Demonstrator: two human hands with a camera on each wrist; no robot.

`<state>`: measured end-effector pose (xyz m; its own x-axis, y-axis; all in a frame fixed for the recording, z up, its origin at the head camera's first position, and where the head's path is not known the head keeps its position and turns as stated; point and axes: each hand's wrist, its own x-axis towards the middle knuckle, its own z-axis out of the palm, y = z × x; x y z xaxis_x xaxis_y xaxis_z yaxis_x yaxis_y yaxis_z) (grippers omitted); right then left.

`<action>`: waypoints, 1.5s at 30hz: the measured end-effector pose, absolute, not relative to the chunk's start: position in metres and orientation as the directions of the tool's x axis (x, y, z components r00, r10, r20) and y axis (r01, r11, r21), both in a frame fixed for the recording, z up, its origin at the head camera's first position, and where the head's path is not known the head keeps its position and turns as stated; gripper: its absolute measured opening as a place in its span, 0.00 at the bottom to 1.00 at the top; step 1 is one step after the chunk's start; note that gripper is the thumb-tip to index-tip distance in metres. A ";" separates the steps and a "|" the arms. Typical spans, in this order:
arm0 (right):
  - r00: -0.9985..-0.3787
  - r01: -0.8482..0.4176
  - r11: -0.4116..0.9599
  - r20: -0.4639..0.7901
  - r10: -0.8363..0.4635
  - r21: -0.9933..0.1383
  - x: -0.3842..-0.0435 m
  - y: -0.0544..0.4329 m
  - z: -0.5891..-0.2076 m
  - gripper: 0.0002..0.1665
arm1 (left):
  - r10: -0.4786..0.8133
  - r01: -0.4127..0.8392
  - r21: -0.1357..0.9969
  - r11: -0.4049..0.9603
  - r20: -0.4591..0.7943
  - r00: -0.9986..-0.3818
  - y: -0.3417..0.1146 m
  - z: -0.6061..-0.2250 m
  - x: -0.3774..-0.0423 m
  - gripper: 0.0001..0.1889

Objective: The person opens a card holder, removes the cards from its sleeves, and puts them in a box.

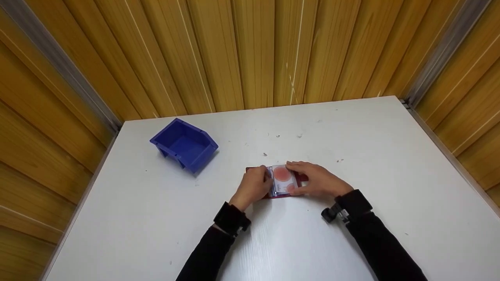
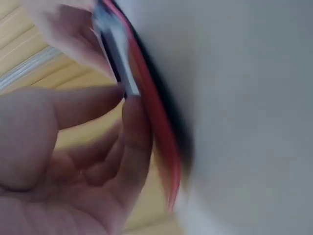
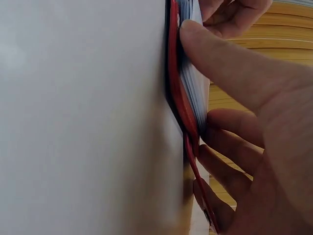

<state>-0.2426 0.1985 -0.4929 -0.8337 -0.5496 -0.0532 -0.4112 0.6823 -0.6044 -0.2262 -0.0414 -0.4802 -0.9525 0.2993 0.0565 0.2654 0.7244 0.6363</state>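
Note:
A small red card holder (image 1: 300, 182) lies spread on the white table, with a stack of clear sleeves (image 1: 272, 183) inside. On top of the stack shows a white card (image 1: 281, 180) with pink-red round prints. My left hand (image 1: 255, 184) is at the left side, its thumb and index finger (image 2: 136, 117) pinching the edge of a sleeve. From the right, my right hand (image 1: 318, 179) grips the stack, thumb (image 3: 220, 56) on the near edge and fingers on the far side. The layered sleeve edges (image 3: 194, 93) show above the red cover (image 3: 180, 93) in the right wrist view.
A blue plastic bin (image 1: 187, 144) stands toward the back left of the white table (image 1: 117, 218). Small dark specks dot the tabletop. Yellow wood-patterned walls (image 1: 254, 54) rise behind the table and along both sides.

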 end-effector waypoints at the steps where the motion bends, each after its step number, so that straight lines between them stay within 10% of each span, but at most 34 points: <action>1: -0.832 -0.415 0.680 -0.049 -0.552 -0.605 -0.243 0.199 -0.493 0.51 | 0.290 0.231 0.686 0.690 0.031 -0.957 -0.039 -0.481 -0.226 0.07; 11: -0.826 -0.425 0.669 -0.041 -0.562 -0.610 -0.245 0.202 -0.493 0.51 | 0.187 -0.155 0.935 0.321 -0.223 -0.957 -0.025 -0.489 -0.231 0.09; 45: -0.837 -0.415 0.708 -0.064 -0.543 -0.571 -0.245 0.205 -0.495 0.52 | 0.250 -0.165 0.940 0.300 -0.244 -0.937 -0.044 -0.484 -0.236 0.05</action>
